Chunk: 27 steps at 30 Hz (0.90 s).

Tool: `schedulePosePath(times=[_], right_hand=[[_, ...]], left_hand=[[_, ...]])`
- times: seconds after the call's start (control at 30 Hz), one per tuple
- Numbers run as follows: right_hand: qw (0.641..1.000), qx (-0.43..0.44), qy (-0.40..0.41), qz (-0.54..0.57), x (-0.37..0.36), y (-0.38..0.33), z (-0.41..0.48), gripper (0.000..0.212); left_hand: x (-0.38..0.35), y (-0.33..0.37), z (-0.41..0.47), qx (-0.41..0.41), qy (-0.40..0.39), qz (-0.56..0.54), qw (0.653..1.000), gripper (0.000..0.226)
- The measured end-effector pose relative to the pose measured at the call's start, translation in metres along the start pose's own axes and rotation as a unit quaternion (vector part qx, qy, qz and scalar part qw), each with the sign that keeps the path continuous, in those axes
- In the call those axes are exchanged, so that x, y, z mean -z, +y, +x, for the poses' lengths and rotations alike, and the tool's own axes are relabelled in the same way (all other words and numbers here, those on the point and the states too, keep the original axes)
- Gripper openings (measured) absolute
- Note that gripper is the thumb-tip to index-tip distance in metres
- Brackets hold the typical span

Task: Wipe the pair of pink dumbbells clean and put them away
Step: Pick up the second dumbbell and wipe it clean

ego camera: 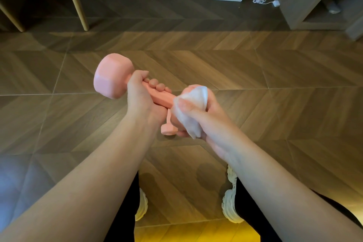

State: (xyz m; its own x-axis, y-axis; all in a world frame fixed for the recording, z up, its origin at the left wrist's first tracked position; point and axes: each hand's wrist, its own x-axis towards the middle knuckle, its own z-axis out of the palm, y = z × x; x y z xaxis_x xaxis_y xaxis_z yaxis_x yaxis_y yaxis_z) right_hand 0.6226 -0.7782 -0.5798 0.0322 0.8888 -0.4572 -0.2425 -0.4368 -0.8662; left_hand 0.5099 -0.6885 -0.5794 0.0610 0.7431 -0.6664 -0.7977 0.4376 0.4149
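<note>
Wiping is under way on one dumbbell [112,76], held in the air above the floor [265,68] and tilted, with its far head up and to my left. My left hand [140,98] grips the handle close against that head, fingers curled round it. My right hand [210,124] is closed on a white wipe [194,104], which is wrapped over the near head. That head is almost wholly hidden under wipe and fingers. The second dumbbell [168,130] lies on the floor directly beneath my hands. Only one end shows, and I cannot tell whether it has been cleaned.

Judgement: the first dumbbell is part done and putting away has not begun. I see no storage place that I can identify.

Risks noted:

1. Drop. One hand carries most of the weight. If the wipe is damp, the coating may turn slick. Re-gripping to expose the handle is the likeliest moment for a slip. The dumbbell would fall onto the second dumbbell, close to my shoes [230,202].

2. Missed area. The handle under my left palm cannot be reached in this grip. Unless I shift hands, it stays unwiped.

3. Wipe. It is bunched, with a loose tail hanging below my right hand. Bunched like this, it may smear dirt rather than lift it, or it may tear.
</note>
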Motion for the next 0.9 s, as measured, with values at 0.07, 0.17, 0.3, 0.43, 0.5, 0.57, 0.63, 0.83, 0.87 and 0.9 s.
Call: schedulePosePath(times=[0.07, 0.17, 0.3, 0.43, 0.5, 0.57, 0.63, 0.83, 0.87, 0.9], right_hand=[[1.000, 0.013, 0.015, -0.009, -0.003, 0.001, 0.001, 0.034], [1.000, 0.000, -0.015, 0.018, 0.002, -0.001, 0.002, 0.030], [0.997, -0.027, -0.072, 0.031, 0.010, 0.000, 0.002, 0.058], [1.000, -0.005, -0.002, -0.002, 0.002, 0.003, 0.000, 0.055], [1.000, -0.005, 0.012, 0.003, 0.000, 0.002, -0.001, 0.052], [0.999, -0.037, -0.004, 0.018, 0.002, -0.001, -0.001, 0.051], [0.993, -0.101, -0.035, 0.059, 0.006, -0.005, -0.003, 0.058], [0.985, -0.086, -0.079, 0.130, 0.013, -0.007, -0.008, 0.059], [0.988, -0.078, -0.062, 0.117, 0.011, -0.007, -0.007, 0.057], [0.991, -0.073, -0.043, 0.104, 0.009, -0.007, -0.007, 0.055]], left_hand=[[-0.001, 0.000, 0.000, 0.006, -0.003, 0.003, 1.000, 0.028], [-0.003, 0.003, 0.002, 0.008, -0.006, 0.011, 1.000, 0.029], [0.000, 0.005, 0.003, 0.002, -0.003, 0.003, 1.000, 0.028], [0.001, 0.000, 0.000, -0.001, -0.008, 0.019, 1.000, 0.027], [-0.002, -0.002, -0.001, -0.005, -0.017, 0.028, 0.999, 0.026], [-0.004, -0.003, -0.003, -0.012, -0.028, 0.028, 0.999, 0.027], [-0.004, -0.003, -0.004, -0.018, -0.035, 0.026, 0.999, 0.028], [-0.003, -0.004, -0.005, -0.018, -0.017, 0.004, 1.000, 0.028], [-0.003, -0.005, -0.004, -0.018, -0.009, 0.001, 1.000, 0.029], [-0.003, -0.005, -0.004, -0.018, -0.004, 0.001, 1.000, 0.029]])
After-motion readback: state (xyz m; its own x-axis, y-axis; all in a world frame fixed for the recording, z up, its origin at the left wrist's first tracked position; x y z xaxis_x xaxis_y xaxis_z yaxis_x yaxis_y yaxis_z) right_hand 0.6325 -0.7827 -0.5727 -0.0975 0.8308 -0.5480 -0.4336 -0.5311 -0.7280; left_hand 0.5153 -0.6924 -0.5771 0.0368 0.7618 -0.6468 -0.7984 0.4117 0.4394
